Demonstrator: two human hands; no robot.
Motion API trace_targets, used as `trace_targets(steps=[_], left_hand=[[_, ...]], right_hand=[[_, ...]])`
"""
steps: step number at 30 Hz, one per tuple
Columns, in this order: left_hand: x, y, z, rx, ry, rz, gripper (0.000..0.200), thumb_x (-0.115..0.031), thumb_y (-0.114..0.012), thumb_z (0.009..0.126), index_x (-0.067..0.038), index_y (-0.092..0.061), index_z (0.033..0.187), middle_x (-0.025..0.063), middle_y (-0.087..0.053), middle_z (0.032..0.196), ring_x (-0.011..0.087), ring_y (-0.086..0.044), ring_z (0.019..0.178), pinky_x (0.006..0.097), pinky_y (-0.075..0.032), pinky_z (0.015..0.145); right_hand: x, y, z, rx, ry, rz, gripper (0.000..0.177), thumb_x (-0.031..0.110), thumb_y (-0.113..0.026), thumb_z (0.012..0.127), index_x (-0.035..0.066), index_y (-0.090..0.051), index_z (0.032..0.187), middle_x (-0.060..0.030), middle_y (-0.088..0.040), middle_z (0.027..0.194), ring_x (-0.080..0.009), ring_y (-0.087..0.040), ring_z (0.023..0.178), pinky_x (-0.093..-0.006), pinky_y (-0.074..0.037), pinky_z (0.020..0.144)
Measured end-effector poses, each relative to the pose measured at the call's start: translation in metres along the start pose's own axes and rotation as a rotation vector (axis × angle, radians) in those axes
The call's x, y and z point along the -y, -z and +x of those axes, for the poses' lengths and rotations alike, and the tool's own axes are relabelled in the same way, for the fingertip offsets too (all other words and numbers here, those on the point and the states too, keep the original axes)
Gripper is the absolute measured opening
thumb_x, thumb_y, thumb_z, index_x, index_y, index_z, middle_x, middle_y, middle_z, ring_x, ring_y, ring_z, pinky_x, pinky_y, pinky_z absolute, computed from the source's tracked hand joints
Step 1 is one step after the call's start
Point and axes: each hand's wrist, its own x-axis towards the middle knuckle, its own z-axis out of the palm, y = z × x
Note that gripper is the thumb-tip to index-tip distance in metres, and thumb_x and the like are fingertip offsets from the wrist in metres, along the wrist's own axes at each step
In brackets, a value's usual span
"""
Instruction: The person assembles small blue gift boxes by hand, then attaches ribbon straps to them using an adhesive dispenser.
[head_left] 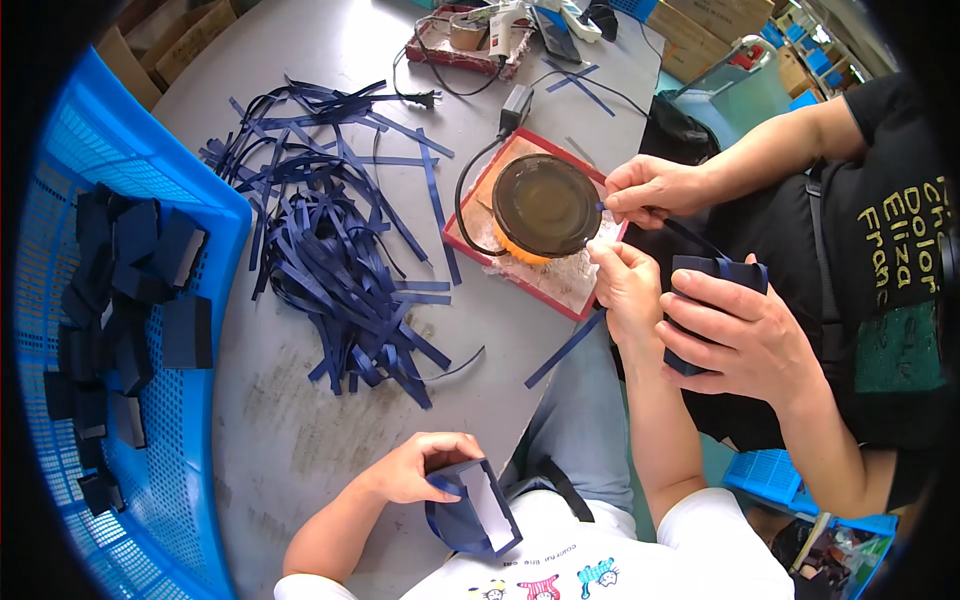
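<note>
The wearer's left hand (418,470), forearm bent in close to the white T-shirt, curls its fingers and thumb around a small navy box (478,512). The box is of rigid card with a pale inner face and is looped by a satin navy ribbon (440,522); it sits low at the table's (300,440) near edge. The right arm stretches forward, and the right hand (625,285) presses its fingertips together at the rim of a round, dark, glossy hot plate (545,205); what they pinch is too small to make out. The plate stands on an orange base in a red-edged tray (560,295) with a scorched, whitish lining. Opposite, a co-worker's hand (652,188) pinches a ribbon end at the same rim, while the co-worker's other hand (745,340) clasps a second navy box (722,270). Flat, limp navy ribbon strips (340,250) lie heaped on the grey, scuffed table. At the left, a blue perforated plastic crate (190,470) holds more navy boxes (130,260).
</note>
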Motion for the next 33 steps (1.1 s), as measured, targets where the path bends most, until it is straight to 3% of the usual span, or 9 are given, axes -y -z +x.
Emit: trace_targets(steps=[3,6,12,20,21,24,28,30,33], left_hand=[[0.0,0.005,-0.001,0.027,-0.027,-0.011,0.045,0.008,-0.065,0.064,0.0,-0.055,0.107,0.0048,-0.054,0.104,0.014,-0.052,0.099,0.028,-0.039,0.093],[-0.011,0.003,-0.007,-0.175,0.034,0.033,0.046,0.002,-0.067,0.067,-0.001,-0.055,0.111,0.003,-0.058,0.103,0.0129,-0.052,0.102,0.0275,-0.038,0.093],[-0.04,-0.003,-0.017,-0.373,-0.176,0.299,0.043,-0.008,-0.069,0.07,0.001,-0.057,0.11,0.0043,-0.06,0.102,0.0132,-0.054,0.096,0.0269,-0.04,0.087],[-0.054,-0.022,-0.03,-0.409,-0.221,0.264,0.046,-0.002,-0.071,0.065,0.005,-0.057,0.108,0.0091,-0.061,0.1,0.0151,-0.059,0.093,0.027,-0.045,0.086],[-0.056,-0.024,-0.032,-0.408,-0.215,0.266,0.046,-0.002,-0.071,0.065,0.005,-0.057,0.108,0.0091,-0.061,0.1,0.0151,-0.059,0.093,0.027,-0.045,0.086],[-0.061,-0.031,-0.035,-0.416,-0.274,0.423,0.049,0.001,-0.073,0.061,0.005,-0.058,0.107,0.0099,-0.062,0.098,0.0161,-0.06,0.092,0.0275,-0.046,0.086],[-0.063,-0.035,-0.037,-0.417,-0.31,0.475,0.049,0.002,-0.074,0.059,0.005,-0.058,0.105,0.0107,-0.062,0.097,0.0164,-0.061,0.09,0.0276,-0.046,0.085],[-0.063,-0.036,-0.038,-0.42,-0.32,0.466,0.049,0.002,-0.074,0.059,0.005,-0.058,0.105,0.0109,-0.062,0.097,0.0163,-0.061,0.089,0.0275,-0.046,0.085],[-0.064,-0.036,-0.038,-0.408,-0.32,0.497,0.049,0.003,-0.074,0.059,0.005,-0.058,0.105,0.0109,-0.062,0.097,0.0162,-0.061,0.09,0.0276,-0.046,0.085]], right_hand=[[-0.001,0.008,-0.014,-0.014,-0.049,0.024,0.016,0.014,-0.061,0.084,0.008,-0.053,0.071,0.0109,-0.033,0.05,0.0002,-0.023,0.038,-0.0183,-0.016,0.037],[-0.002,0.013,-0.033,0.179,-0.169,0.2,0.017,0.012,-0.057,0.086,0.009,-0.052,0.07,0.009,-0.032,0.05,-0.0008,-0.025,0.04,-0.0183,-0.018,0.038],[0.017,-0.001,-0.078,0.546,-0.326,0.235,0.015,0.01,-0.061,0.083,0.003,-0.056,0.071,0.0056,-0.042,0.054,-0.0007,-0.031,0.045,-0.018,-0.021,0.041],[0.052,-0.018,-0.12,0.968,-0.207,-0.35,0.014,0.01,-0.066,0.078,0.0,-0.061,0.07,0.0037,-0.053,0.058,-0.0013,-0.042,0.052,-0.0189,-0.031,0.046],[0.05,-0.019,-0.124,0.999,-0.076,-0.396,0.013,0.008,-0.067,0.076,-0.001,-0.061,0.068,0.0003,-0.056,0.058,-0.0031,-0.045,0.049,-0.0189,-0.03,0.044],[0.056,-0.026,-0.132,1.096,-0.014,-0.547,0.016,0.012,-0.065,0.076,-0.001,-0.061,0.068,-0.0038,-0.058,0.057,-0.008,-0.049,0.048,-0.0205,-0.036,0.046],[0.053,-0.03,-0.138,1.138,0.037,-0.601,0.018,0.014,-0.064,0.077,-0.001,-0.061,0.067,-0.0045,-0.058,0.057,-0.0099,-0.05,0.047,-0.0212,-0.037,0.045],[0.056,-0.033,-0.14,1.146,0.028,-0.665,0.019,0.014,-0.061,0.074,-0.004,-0.059,0.068,-0.0114,-0.058,0.057,-0.019,-0.052,0.046,-0.0279,-0.041,0.047],[0.054,-0.035,-0.141,1.143,0.05,-0.698,0.018,0.014,-0.061,0.074,-0.004,-0.059,0.068,-0.0131,-0.058,0.058,-0.0221,-0.054,0.048,-0.0296,-0.042,0.048]])
